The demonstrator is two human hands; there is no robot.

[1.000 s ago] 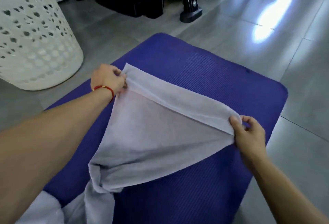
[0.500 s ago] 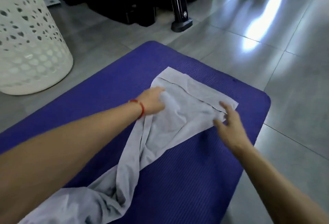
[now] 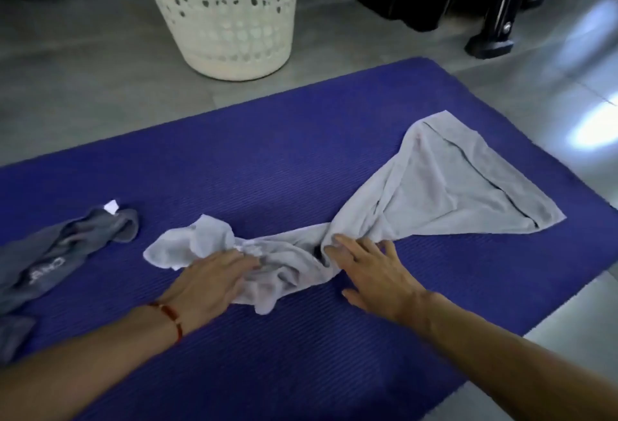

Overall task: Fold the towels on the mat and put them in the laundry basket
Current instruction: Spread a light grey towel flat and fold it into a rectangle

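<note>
A light grey towel (image 3: 444,186) lies on the blue mat (image 3: 284,159), spread flat at its right end and bunched in the middle and at the left end. My left hand (image 3: 210,282), a red band on its wrist, rests flat on the crumpled left part. My right hand (image 3: 371,270) lies with fingers spread on the bunched middle. Neither hand grips the cloth. A darker grey towel (image 3: 63,250) is crumpled at the mat's left. The white perforated laundry basket (image 3: 230,9) stands on the floor beyond the mat.
Grey tiled floor (image 3: 83,79) surrounds the mat. A black stand foot (image 3: 491,42) and dark equipment sit at the back right. The mat's right edge runs close to my right forearm.
Both hands let go of the towel's far corners and moved back to its bunched near part. My view swung left, bringing the basket to centre and the dark towel into sight.
</note>
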